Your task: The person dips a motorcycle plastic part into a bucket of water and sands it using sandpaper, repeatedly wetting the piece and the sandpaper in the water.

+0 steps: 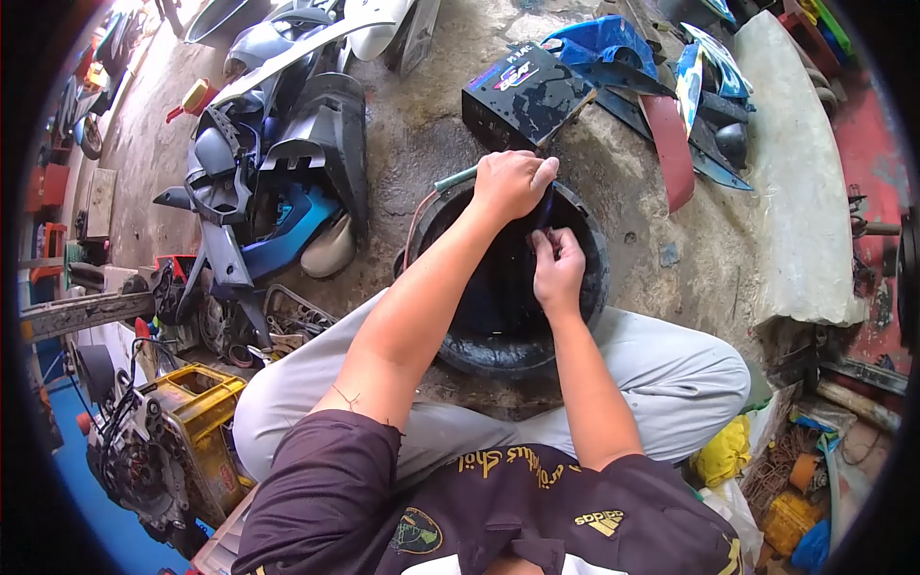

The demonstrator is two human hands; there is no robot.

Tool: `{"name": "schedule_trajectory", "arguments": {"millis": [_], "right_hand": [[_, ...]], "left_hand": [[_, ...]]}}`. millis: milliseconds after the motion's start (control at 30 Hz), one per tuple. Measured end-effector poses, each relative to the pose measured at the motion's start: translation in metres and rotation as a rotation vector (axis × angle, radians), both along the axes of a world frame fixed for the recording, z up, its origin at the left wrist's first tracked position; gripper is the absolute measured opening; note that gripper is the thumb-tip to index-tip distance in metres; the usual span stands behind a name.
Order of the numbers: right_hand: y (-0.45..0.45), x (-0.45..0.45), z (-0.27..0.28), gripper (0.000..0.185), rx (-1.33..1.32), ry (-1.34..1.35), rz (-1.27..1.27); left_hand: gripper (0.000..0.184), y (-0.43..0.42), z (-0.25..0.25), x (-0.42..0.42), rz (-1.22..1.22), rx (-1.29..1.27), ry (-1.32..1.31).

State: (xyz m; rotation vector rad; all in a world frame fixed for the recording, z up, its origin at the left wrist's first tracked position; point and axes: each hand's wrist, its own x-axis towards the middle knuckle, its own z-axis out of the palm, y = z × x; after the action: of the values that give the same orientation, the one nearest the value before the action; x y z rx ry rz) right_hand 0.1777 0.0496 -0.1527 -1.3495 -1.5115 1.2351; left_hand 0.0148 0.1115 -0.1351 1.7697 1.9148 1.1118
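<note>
A round black basin [470, 356] with dark contents stands on the floor between my legs. Over its far rim, my left hand [517, 184] is closed in a fist, and what it grips is hidden from above. A greenish tube [455, 179] runs out to the left beside that fist. Lower and to the right, over the inside of the basin, my right hand [559, 268] is closed with thumb and fingertips pinched together. Something dark, too unclear to name, lies between the two hands.
A black printed box [527, 96] sits beyond the basin. Motorcycle body panels [316, 134] lie on the left, and blue panels [604, 43] at the upper right. A yellow crate [196, 412] and engine [134, 460] stand at lower left. A pale slab [795, 172] lies along the right.
</note>
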Motion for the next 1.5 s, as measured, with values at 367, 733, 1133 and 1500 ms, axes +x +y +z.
{"name": "schedule_trajectory", "arguments": {"millis": [367, 733, 1133, 1500], "right_hand": [[0.016, -0.008, 0.006, 0.019, 0.046, 0.042, 0.010], [0.031, -0.011, 0.011, 0.021, 0.081, 0.061, -0.044], [-0.006, -0.008, 0.012, 0.026, 0.129, -0.154, -0.034], [0.010, -0.004, 0.009, 0.022, 0.120, -0.179, -0.007]], "left_hand": [[0.049, 0.000, -0.010, -0.001, 0.044, 0.004, 0.029], [0.051, -0.001, -0.010, 0.000, 0.031, -0.004, 0.042], [0.057, 0.002, -0.015, 0.001, 0.041, 0.019, 0.067], [0.055, 0.003, -0.016, 0.000, 0.048, 0.018, 0.074]]}}
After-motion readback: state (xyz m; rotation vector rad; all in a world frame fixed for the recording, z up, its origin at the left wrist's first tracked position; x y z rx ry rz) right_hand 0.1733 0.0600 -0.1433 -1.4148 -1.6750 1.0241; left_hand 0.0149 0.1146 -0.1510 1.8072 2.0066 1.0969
